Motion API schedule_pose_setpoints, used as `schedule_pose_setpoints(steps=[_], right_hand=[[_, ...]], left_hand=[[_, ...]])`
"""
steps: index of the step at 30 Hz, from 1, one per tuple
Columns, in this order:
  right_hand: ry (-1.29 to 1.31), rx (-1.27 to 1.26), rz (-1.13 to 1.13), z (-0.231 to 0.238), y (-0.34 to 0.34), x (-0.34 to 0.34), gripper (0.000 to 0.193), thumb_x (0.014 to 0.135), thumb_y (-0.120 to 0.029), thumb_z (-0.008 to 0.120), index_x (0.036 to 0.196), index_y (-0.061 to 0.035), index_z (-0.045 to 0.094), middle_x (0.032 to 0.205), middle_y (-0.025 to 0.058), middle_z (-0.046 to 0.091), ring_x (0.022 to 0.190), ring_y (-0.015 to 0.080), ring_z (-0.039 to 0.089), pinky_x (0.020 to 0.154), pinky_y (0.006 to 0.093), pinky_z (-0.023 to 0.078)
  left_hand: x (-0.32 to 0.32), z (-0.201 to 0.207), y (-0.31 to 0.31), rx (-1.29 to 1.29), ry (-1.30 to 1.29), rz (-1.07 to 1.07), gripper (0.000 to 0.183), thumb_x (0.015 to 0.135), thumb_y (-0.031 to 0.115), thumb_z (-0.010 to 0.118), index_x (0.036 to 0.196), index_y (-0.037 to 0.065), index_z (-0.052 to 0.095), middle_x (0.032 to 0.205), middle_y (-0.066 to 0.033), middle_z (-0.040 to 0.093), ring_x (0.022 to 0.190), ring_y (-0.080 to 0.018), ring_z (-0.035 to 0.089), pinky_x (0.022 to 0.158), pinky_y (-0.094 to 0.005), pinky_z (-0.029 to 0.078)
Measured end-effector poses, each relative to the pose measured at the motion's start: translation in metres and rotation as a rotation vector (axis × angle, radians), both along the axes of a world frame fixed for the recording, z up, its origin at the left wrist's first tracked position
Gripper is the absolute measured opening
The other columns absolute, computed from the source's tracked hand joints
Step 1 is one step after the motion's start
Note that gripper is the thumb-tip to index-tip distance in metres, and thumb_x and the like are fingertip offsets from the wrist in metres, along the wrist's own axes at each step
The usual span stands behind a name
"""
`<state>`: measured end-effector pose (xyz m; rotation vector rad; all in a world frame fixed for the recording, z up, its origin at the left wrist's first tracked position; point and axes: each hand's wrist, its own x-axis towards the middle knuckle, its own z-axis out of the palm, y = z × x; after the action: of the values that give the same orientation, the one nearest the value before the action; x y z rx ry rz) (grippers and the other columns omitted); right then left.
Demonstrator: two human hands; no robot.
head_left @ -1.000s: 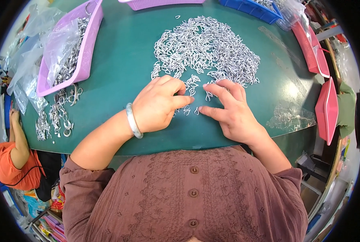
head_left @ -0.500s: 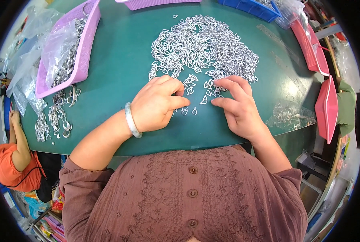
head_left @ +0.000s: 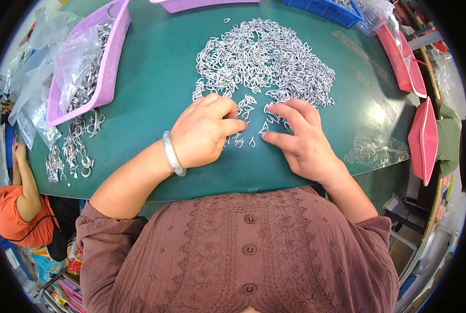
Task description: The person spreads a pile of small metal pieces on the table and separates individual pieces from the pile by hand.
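Note:
A large heap of small silver teardrop-shaped metal loops point(head_left: 259, 55) lies on the green tabletop point(head_left: 160, 68). Below the heap, several single loops point(head_left: 238, 140) are spread between my hands. My left hand point(head_left: 201, 130), with a pale bangle point(head_left: 173, 154) at the wrist, rests over the loops at the heap's lower left. Its index finger is bent, and its thumb points right, apart from it. My right hand point(head_left: 303, 141) is at the lower right of the heap, thumb and index finger apart. Its thumb tip touches or nearly touches a loop point(head_left: 264, 128). Neither hand visibly grips anything.
At the left stands a lilac basket point(head_left: 115, 57) of metal parts and plastic bags, with silver jewellery pieces point(head_left: 73, 148) beside it. A blue basket point(head_left: 321, 13) and pink trays point(head_left: 422, 141) line the far and right edges. A person in orange point(head_left: 21, 216) sits at left.
My right hand has moved slightly left, bringing its thumb to a single loop. My left hand has shifted slightly up. The heap looks much the same.

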<state>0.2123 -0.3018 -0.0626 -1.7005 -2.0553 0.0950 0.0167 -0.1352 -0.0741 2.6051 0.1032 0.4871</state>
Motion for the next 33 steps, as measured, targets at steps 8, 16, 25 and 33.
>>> schedule_pose_setpoints(steps=[8,16,25,33], right_hand=[[-0.019,-0.001,-0.043,-0.003,0.000,0.000,0.032,0.071,-0.001,0.065,0.100,-0.0114,0.072,0.130,0.0117,0.054,0.121,0.0361,0.045,0.101,0.0491,0.036],[-0.113,0.001,-0.074,0.000,0.006,0.002,0.031,0.074,-0.001,0.063,0.102,-0.0088,0.071,0.131,0.0127,0.053,0.121,0.0367,0.045,0.101,0.0505,0.035],[-0.123,0.034,-0.080,0.000,0.032,-0.005,0.030,0.075,-0.001,0.060,0.101,-0.0094,0.072,0.130,0.0128,0.053,0.123,0.0369,0.043,0.103,0.0493,0.034],[-0.061,0.013,-0.033,0.002,0.041,0.003,0.027,0.076,-0.003,0.059,0.098,-0.0081,0.073,0.129,0.0132,0.055,0.124,0.0369,0.044,0.104,0.0494,0.033]], left_hand=[[0.000,-0.005,-0.001,-0.100,-0.077,0.027,0.032,0.073,-0.004,0.060,0.097,0.011,0.074,0.092,-0.0061,0.058,0.086,-0.0255,0.056,0.077,-0.0373,0.047],[0.000,-0.001,0.000,-0.030,-0.008,-0.027,0.036,0.073,-0.004,0.059,0.102,0.012,0.074,0.093,-0.0068,0.057,0.086,-0.0261,0.055,0.077,-0.0375,0.047],[-0.001,0.001,0.002,0.036,0.012,0.000,0.034,0.073,-0.002,0.061,0.101,0.011,0.074,0.094,-0.0068,0.056,0.087,-0.0260,0.055,0.079,-0.0373,0.046],[-0.002,0.001,0.009,0.031,-0.047,0.124,0.031,0.072,-0.006,0.058,0.096,0.008,0.073,0.089,-0.0078,0.058,0.083,-0.0273,0.055,0.077,-0.0374,0.045]])
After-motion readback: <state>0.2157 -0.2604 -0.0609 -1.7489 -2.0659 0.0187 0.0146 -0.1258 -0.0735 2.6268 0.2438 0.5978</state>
